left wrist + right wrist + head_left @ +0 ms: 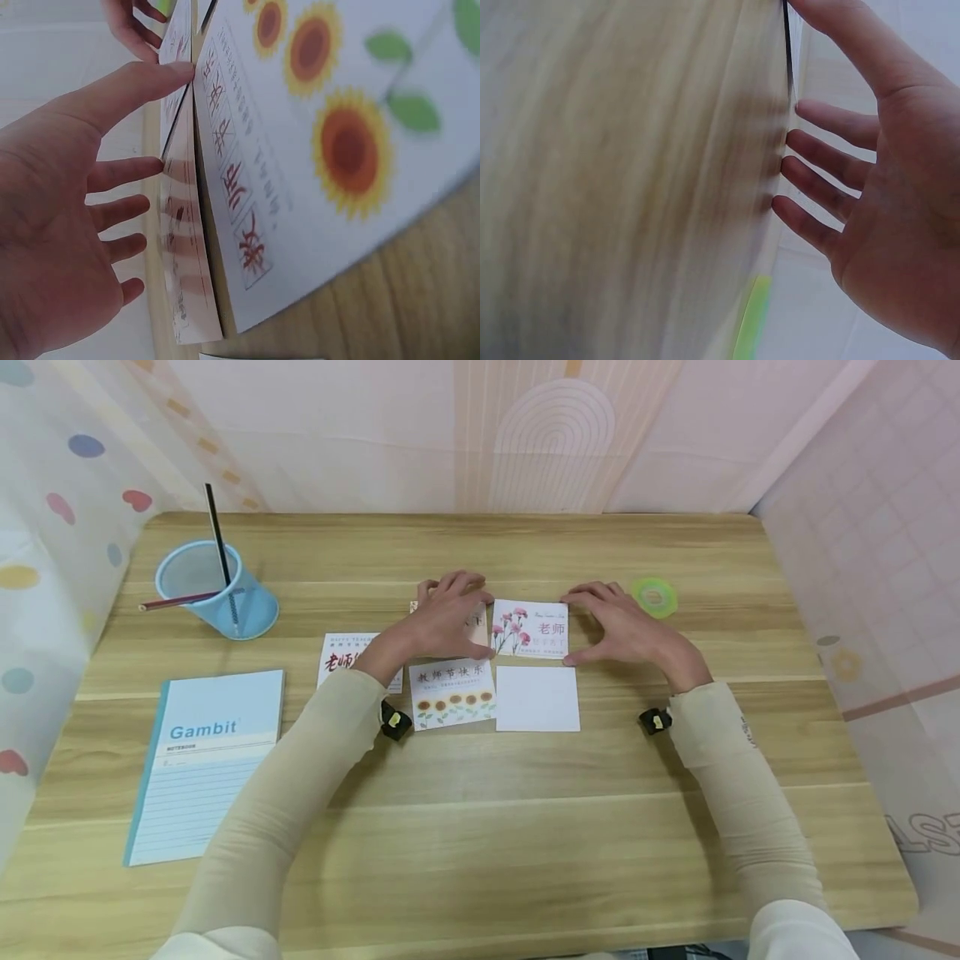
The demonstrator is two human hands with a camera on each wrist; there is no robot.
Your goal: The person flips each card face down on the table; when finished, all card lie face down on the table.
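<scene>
A pale wooden plank table (525, 827) carries a blue mesh pen cup (217, 589) far left, a light blue Gambit notebook (206, 760) near left, small square greeting cards with flowers and red lettering (453, 693) in the middle, and a green tape ring (654, 597) far right.

A Gambit notebook (204, 762) lies near left, a blue mesh cup (217, 590) holding pencils far left, green tape roll (654, 597) far right.
</scene>
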